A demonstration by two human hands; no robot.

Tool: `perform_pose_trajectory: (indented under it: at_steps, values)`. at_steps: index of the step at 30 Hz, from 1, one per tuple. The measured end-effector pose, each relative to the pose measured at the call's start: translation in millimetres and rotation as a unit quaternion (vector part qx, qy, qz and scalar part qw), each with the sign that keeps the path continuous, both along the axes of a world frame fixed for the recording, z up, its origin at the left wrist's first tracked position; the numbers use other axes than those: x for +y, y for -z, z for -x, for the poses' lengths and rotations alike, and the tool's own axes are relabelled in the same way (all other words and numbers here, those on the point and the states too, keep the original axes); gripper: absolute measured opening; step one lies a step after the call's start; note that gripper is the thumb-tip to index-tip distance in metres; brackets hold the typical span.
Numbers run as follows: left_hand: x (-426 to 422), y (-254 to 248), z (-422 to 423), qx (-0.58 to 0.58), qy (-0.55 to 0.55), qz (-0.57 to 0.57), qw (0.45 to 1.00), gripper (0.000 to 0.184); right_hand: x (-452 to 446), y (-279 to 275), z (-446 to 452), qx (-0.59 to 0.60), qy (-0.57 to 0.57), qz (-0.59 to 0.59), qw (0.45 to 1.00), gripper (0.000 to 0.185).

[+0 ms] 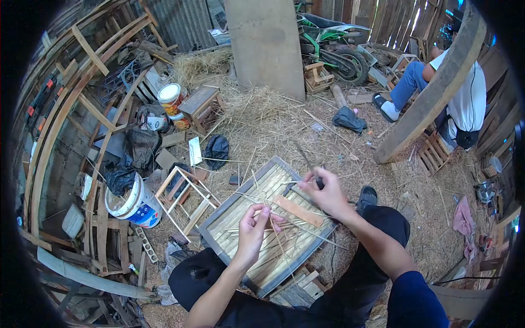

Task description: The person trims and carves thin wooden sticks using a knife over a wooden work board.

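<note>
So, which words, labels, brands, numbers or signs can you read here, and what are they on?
Nothing reads clearly.
Large white bucket, blue label: print too small and blurred.
Upper lidded pail, orange-red label: print too blurred.
Lower pail, orange label: partly hidden, unreadable.

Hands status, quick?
Left hand: closed, pinching thin strips.
Right hand: closed on a dark-handled tool, likely a knife.
</note>
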State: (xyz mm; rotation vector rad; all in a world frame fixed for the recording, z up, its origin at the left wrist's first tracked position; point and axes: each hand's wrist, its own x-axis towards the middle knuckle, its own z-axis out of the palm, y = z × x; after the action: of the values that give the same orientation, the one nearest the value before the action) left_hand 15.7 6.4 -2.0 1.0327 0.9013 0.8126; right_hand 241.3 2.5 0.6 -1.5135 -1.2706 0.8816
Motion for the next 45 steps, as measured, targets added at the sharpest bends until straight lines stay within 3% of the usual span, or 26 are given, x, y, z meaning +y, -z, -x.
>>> perform_pose_trajectory:
  at_steps: [4, 7, 8, 12, 18, 21, 24, 27, 28, 35, 41, 45]
  values:
    - [0.8, 1.1, -2.6, -0.009, -0.015, 0.005, 1.0, 0.022, 7.6, 23.3, 25.8, -0.006, -0.04, -0.13, 0.991, 0.026]
    - [3.5, 2.5, -4.8, 0.008, -0.054, -0.026, 0.998, 0.021, 2.0, 11.9, 23.4, -0.048, -0.13, 0.023, 0.99, 0.026]
    - [5.2, 11.8, -3.9, 0.032, -0.087, -0.014, 0.996, 0.02, -1.8, 13.0, 27.3, -0.002, -0.144, 0.057, 0.988, 0.029]
    - [9.9, 7.0, -3.2, 0.017, -0.104, -0.016, 0.994, 0.019, -10.3, 14.8, 42.0, 0.053, -0.142, 0.033, 0.988, 0.036]
    - [14.8, 11.9, -6.2, 0.015, -0.106, -0.043, 0.993, 0.018, -18.0, 7.4, 38.5, 0.05, -0.214, 0.022, 0.975, 0.024]
    - [14.6, 14.0, -8.7, -0.008, -0.088, -0.031, 0.996, 0.016, -15.6, 22.8, 43.8, 0.084, -0.207, -0.09, 0.971, 0.019]
    - [12.3, 6.7, -15.8, -0.007, -0.055, -0.039, 0.998, 0.019, -20.6, 3.2, 35.2, 0.143, -0.162, 0.048, 0.975, 0.017]
    - [6.2, 10.8, -21.8, -0.011, -0.009, -0.055, 0.998, 0.022, -19.1, -1.4, 33.7, 0.244, -0.088, 0.076, 0.963, 0.017]
    - [3.4, 8.9, -23.5, -0.008, 0.008, -0.054, 0.998, 0.023, -13.7, 9.3, 29.7, 0.194, -0.087, 0.062, 0.975, 0.018]
    - [-6.5, 11.3, -27.3, -0.049, 0.125, 0.002, 0.991, 0.021, -14.1, -1.7, 23.9, 0.322, -0.031, 0.063, 0.944, 0.017]
    - [-7.5, 8.0, -30.4, -0.036, 0.158, 0.004, 0.987, 0.02, -6.1, -8.4, 7.1, 0.339, 0.058, 0.048, 0.938, 0.015]
    - [-5.2, 5.2, -30.5, -0.049, 0.132, 0.017, 0.99, 0.022, -2.3, 0.1, 3.1, 0.256, 0.057, 0.008, 0.965, 0.016]
